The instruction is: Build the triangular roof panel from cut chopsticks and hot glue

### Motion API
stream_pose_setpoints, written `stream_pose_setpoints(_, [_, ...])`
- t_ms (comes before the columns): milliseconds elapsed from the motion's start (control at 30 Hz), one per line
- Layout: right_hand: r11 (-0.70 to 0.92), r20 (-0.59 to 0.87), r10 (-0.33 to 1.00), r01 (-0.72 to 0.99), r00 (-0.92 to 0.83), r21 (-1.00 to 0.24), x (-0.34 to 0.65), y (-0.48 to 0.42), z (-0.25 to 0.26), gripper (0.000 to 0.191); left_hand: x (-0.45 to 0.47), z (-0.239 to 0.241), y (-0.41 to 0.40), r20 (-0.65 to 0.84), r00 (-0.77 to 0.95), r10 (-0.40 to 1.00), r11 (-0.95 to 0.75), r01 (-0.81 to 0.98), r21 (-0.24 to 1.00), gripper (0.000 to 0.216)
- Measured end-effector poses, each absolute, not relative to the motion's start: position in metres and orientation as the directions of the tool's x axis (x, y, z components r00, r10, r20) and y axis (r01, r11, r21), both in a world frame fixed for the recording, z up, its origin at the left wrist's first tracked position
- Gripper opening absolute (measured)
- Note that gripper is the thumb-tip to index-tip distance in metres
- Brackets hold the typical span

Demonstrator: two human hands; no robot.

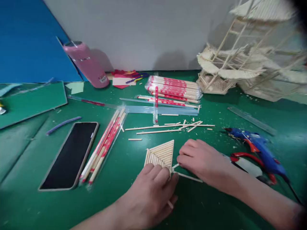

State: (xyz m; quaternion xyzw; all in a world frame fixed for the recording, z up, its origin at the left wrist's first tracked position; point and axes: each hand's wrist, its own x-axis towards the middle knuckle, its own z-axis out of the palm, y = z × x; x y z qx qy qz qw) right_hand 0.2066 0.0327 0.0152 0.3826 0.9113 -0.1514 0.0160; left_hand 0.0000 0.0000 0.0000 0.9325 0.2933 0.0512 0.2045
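Observation:
Low in the middle of the view, my left hand grips a small fan-shaped panel of thin wooden sticks, its fingers curled over the near part. The sticks lie side by side in slanting rows that meet along a line. A few bare sticks stick out to the right from its near corner. My right hand is just right of the panel, its fingers bent and pressed together at the end of a short stick. Its fingertips are partly hidden, as is the panel's near part under my left hand.
Loose sticks lie beyond the panel, with packed chopsticks behind. A blue glue gun and red-handled pliers lie right. A phone and wrapped chopsticks are left. A pink bottle and a stick-built model stand behind.

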Motion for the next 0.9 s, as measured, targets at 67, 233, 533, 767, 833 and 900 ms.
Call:
stream_pose_setpoints(67, [0.659,-0.141,0.702,0.711,-0.698,-0.243,0.207,0.029,0.012,0.008,-0.001,-0.001,-0.001,-0.023,0.826,0.563,-0.749,0.521,0.410,0.033])
stream_pose_setpoints(233, [0.625,-0.113,0.740,0.740,-0.663,-0.248,0.204,0.019,0.005,0.012,-0.003,-0.001,-0.001,-0.017,0.829,0.559,-0.758,0.519,0.394,0.031])
stream_pose_setpoints(533, [0.561,-0.158,0.760,0.760,-0.630,-0.329,0.200,0.010,0.001,0.015,-0.008,-0.004,-0.001,0.076,0.837,0.542,-0.787,0.475,0.393,0.031])
stream_pose_setpoints(767, [0.515,-0.184,0.782,0.784,-0.595,-0.347,0.197,0.009,0.002,0.018,-0.007,-0.005,-0.001,0.081,0.836,0.543,-0.782,0.468,0.412,0.032])
stream_pose_setpoints(833, [0.500,-0.182,0.793,0.792,-0.581,-0.351,0.196,0.009,0.000,0.018,-0.007,-0.005,-0.001,0.080,0.833,0.548,-0.778,0.472,0.414,0.032])
stream_pose_setpoints(900, [0.489,-0.176,0.800,0.794,-0.573,-0.360,0.195,0.008,-0.001,0.018,-0.008,-0.005,-0.001,0.084,0.833,0.547,-0.779,0.470,0.416,0.032])
